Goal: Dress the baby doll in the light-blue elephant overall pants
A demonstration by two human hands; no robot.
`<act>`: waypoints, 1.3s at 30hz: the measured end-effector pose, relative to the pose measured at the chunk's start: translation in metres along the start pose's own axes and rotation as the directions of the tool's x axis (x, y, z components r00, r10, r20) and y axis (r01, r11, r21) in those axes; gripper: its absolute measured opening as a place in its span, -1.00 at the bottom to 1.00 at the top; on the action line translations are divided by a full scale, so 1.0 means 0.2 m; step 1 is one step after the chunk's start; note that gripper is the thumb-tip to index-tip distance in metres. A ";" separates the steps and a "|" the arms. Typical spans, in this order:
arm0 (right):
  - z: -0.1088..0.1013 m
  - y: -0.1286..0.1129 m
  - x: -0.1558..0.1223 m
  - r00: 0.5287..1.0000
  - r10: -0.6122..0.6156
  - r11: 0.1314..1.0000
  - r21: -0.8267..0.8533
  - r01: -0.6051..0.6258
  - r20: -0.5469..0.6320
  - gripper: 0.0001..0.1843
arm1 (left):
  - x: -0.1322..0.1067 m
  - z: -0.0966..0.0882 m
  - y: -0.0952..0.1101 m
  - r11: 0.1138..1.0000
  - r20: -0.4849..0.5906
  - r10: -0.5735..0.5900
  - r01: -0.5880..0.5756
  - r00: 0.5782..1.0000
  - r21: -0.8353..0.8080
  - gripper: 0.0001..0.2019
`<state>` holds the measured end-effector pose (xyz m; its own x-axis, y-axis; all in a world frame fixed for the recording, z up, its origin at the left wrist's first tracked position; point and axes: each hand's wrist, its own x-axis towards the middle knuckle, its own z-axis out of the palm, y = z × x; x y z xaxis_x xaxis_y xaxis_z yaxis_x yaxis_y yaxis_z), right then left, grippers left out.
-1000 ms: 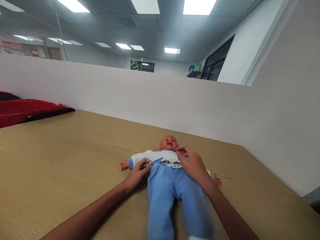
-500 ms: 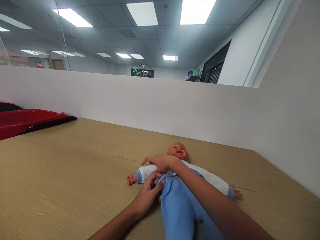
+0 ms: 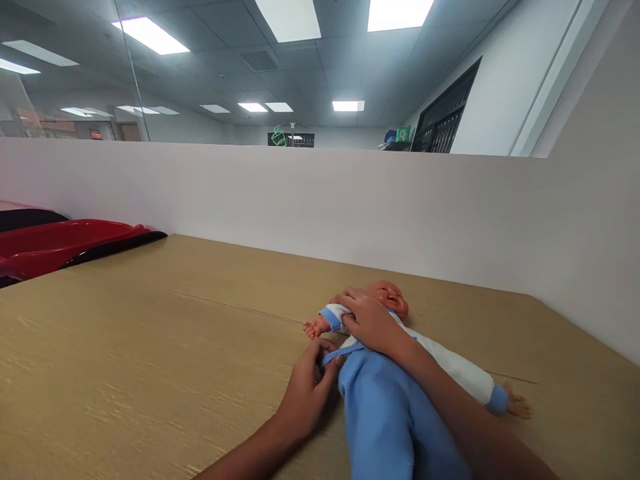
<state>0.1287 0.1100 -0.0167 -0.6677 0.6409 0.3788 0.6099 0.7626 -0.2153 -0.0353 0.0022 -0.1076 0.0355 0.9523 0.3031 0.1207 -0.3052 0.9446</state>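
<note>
Plastic baby doll in white knit top and blue cloth trousers: lies tilted on tan wood-look surface, near white wall. Left hand: fingers pinched together on narrow blue cloth edging beside waist. Right hand: fingers part-closed around white blue-cuffed sleeve. Done: both sleeves and trousers on. Left undone: edging stands away from body, not flat. Front fastening hidden; cannot tell.
</note>
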 end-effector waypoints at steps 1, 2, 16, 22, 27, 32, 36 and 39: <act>0.00 0.01 -0.02 1.000 0.024 1.000 0.009 -0.024 0.003 -0.57 | 0.00 0.00 0.00 0.999 -0.033 0.012 -0.011 0.999 0.040 -0.73; 0.00 0.03 -0.04 0.999 0.044 0.999 0.022 -0.044 0.013 -0.57 | -0.01 -0.01 -0.01 0.997 -0.072 0.021 -0.015 0.997 0.078 -0.73; 0.05 0.15 -0.13 0.984 -0.056 0.969 0.245 0.013 0.169 -0.72 | 0.08 -0.13 0.05 0.999 -0.096 0.038 -0.039 0.995 -0.009 -0.72; 0.04 0.17 -0.15 0.977 -0.094 0.939 0.342 0.022 0.194 -0.74 | 0.12 -0.18 0.05 0.986 -0.028 0.022 -0.026 0.999 -0.163 -0.72; 0.02 0.15 -0.16 0.970 -0.130 0.904 0.426 0.031 0.205 -0.76 | 0.15 -0.22 0.01 0.978 -0.069 0.000 -0.014 0.998 -0.209 -0.64; 0.05 0.02 -0.15 0.947 -0.219 0.874 0.478 0.083 0.235 -0.72 | 0.20 -0.18 -0.03 0.935 -0.045 -0.020 0.003 0.999 -0.353 -0.59; 0.05 -0.10 -0.13 0.935 -0.234 0.888 0.450 0.094 0.267 -0.72 | 0.21 -0.15 -0.03 0.925 -0.078 -0.035 0.002 0.996 -0.381 -0.57; -0.01 -0.15 -0.13 0.948 -0.161 0.880 0.475 0.011 0.276 -0.70 | 0.21 -0.16 -0.03 0.908 -0.060 -0.074 0.042 0.995 -0.417 -0.54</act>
<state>0.1277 0.0708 -0.0187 -0.8488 0.5084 0.1451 0.3262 0.7196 -0.6130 -0.0652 0.0435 -0.0961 -0.0335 0.9702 0.2399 -0.3029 -0.2386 0.9227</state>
